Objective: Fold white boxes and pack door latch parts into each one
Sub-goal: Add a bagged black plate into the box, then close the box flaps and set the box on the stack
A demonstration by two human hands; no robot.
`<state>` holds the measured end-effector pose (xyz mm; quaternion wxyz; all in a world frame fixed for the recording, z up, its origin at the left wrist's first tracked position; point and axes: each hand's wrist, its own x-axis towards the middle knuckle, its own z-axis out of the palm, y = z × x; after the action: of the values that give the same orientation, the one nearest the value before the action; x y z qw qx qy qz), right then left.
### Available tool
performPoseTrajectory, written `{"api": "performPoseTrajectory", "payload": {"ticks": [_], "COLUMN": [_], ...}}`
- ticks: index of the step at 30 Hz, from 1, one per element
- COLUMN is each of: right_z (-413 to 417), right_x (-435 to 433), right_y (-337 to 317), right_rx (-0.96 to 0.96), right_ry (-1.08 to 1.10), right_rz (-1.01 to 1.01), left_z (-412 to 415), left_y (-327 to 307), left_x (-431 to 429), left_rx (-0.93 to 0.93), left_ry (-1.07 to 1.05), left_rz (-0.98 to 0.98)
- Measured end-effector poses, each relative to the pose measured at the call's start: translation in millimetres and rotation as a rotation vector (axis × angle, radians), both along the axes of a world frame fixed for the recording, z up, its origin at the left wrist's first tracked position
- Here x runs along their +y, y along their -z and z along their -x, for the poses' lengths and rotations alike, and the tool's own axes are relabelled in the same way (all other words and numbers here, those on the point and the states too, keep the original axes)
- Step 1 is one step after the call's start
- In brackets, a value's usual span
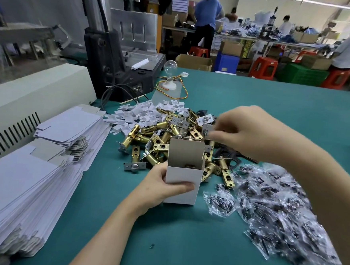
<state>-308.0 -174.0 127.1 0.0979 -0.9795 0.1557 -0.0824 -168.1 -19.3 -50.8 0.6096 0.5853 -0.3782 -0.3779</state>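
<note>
A folded white box (182, 175) stands upright on the green table, its top flap raised and a brass part visible inside. My left hand (162, 185) grips the box, thumb across its front. My right hand (246, 133) hovers over the pile of brass door latches (158, 145) behind the box and pinches a small silver plate part (207, 131) just above the box's right corner.
Stacks of flat white box blanks (32, 180) fill the left side. Small white card inserts (138, 115) lie behind the latches. Clear bags of dark screws (278, 205) spread on the right. A grey machine (120, 66) stands at the back left. People work at far tables.
</note>
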Motion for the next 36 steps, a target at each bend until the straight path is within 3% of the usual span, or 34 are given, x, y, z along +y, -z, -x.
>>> {"api": "performPoseTrajectory", "payload": {"ticks": [5,9,12,15,19,21,24,27,29,33,36], "right_z": [20.5,17.7,16.4,18.5,28.7,35.9,41.5,30.0,13.3,-12.8,-23.4], "right_x": [-1.9,17.2,22.1,18.0,3.5,-7.4,-8.8,5.0,19.3,37.4,47.5], "right_y": [49.8,94.3,108.1,107.5,88.6,68.6,33.4,22.1,28.1,48.0,52.5], "right_rx": [0.484,0.61,0.595,0.533,0.368,0.221,-0.181,-0.462,-0.472,-0.31,-0.147], "right_ry": [0.029,0.085,0.132,0.126,0.137,0.161,0.158,0.115,0.117,0.196,0.2], "right_rz": [-0.017,0.171,0.236,0.251,0.073,-0.149,-0.605,-0.78,-0.679,-0.152,0.015], "left_z": [-1.7,0.2,0.1,0.4,0.5,0.9,1.6,0.8,1.1,2.6,2.7], "left_y": [1.9,2.3,2.2,2.3,2.3,1.6,-0.5,0.2,0.3,-0.3,-0.2], "left_x": [-0.3,0.5,1.4,0.5,0.4,1.0,1.0,0.0,-0.3,-0.9,-1.2], "left_rx": [-0.02,-0.027,-0.029,-0.031,-0.021,-0.014,-0.021,-0.018,-0.019,-0.026,-0.024], "left_ry": [-0.004,0.003,0.007,-0.001,0.001,0.005,-0.001,-0.015,-0.018,-0.024,-0.042], "left_rz": [-0.009,-0.002,0.001,0.004,0.005,0.014,0.022,0.019,0.02,0.033,0.05]}}
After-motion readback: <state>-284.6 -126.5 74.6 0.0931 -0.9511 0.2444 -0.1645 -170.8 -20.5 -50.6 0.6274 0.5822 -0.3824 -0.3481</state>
